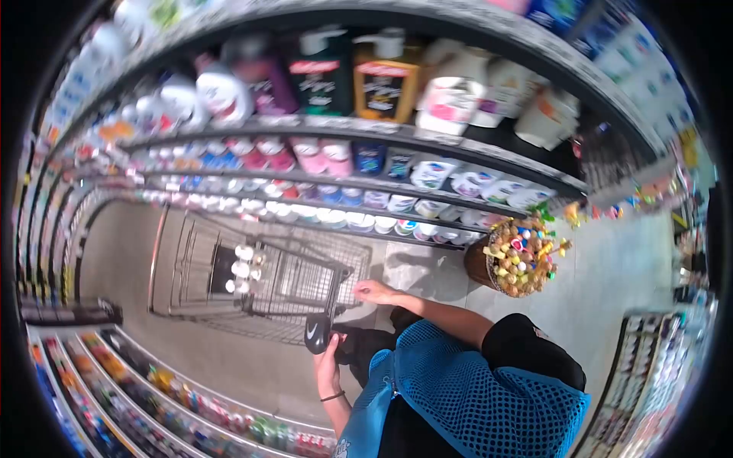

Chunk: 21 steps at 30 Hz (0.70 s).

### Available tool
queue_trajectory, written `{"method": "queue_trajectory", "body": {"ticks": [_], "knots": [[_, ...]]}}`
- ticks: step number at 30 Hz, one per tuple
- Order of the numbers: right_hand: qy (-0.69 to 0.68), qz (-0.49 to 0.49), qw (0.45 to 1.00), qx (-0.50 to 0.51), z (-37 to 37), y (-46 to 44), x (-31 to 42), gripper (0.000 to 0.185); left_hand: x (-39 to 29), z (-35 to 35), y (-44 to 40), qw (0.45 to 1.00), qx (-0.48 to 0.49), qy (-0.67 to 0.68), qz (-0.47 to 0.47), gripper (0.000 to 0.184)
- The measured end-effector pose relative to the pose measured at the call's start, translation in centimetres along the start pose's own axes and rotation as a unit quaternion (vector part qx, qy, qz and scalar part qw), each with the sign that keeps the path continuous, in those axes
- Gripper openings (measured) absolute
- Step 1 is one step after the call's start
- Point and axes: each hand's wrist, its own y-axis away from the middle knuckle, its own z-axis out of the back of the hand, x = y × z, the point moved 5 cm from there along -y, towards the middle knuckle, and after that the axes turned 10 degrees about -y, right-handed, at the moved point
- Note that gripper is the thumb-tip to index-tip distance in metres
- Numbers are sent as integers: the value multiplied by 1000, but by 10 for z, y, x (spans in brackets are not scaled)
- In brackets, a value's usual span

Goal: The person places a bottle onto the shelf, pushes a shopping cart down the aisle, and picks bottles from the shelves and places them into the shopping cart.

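Observation:
My left hand (327, 368) is closed at the near end of the shopping cart's handle, against a black item (317, 334) with a white swoosh; its exact kind is unclear. A dark band circles that wrist. My right hand (372, 291) is just beside the cart handle (334, 294), fingers loosely bent and apart, with nothing visible in them. In front of me stands the wire shopping cart (294, 278). Several white rounded items (243, 269) lie in it next to a dark panel (221, 269).
Shelves (336, 126) of pump bottles (386, 80) and jars (359, 221) run along the far side. A brown basket (479, 263) heaped with small colourful items (527, 256) stands on the floor by the shelf end. More stocked shelves (206, 404) line the lower left and right.

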Motion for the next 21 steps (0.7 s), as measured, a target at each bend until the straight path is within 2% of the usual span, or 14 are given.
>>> {"method": "queue_trajectory", "body": {"ticks": [1, 3, 4, 5, 6, 7, 8, 10, 12, 14, 16, 19, 21], "knots": [[38, 36, 999, 1, 29, 22, -5, 23, -3, -20, -1, 1000, 10, -29, 7, 23], [17, 22, 997, -67, 92, 78, 0, 27, -24, -61, 2, 995, 50, -91, -4, 27], [13, 70, 991, -110, 119, 105, 10, 28, -33, -68, 5, 993, 52, -100, -24, 31], [-25, 77, 987, -140, 146, 128, 26, 21, -33, -72, 3, 993, 46, -105, -33, 31], [20, 110, 972, -206, 176, 148, 43, 20, -33, -76, 1, 992, 48, -109, -38, 32], [60, 95, 956, -273, 195, 169, 75, 21, -34, -81, 0, 991, 51, -113, -45, 34], [57, 136, 940, -307, 227, 168, 71, 22, -46, -92, 8, 993, 50, -97, -39, 33], [65, 245, 895, -366, 261, 183, 134, 23, -35, -86, -4, 992, 45, -102, -51, 33], [13, 295, 852, -433, 248, 213, 246, 25, -37, -84, 3, 989, 56, -133, -37, 30], [60, 392, 801, -448, 247, 221, 322, 35, -42, -91, 9, 987, 69, -145, -27, 29], [93, 442, 767, -456, 231, 231, 392, 38, -49, -92, 17, 984, 82, -157, -23, 27], [201, 519, 685, -469, 225, 213, 451, 57, -60, -80, 28, 978, 68, -188, -65, 34], [242, 460, 697, -494, 230, 192, 467, 74, -65, -77, 35, 987, 59, -138, -55, 39]]}}
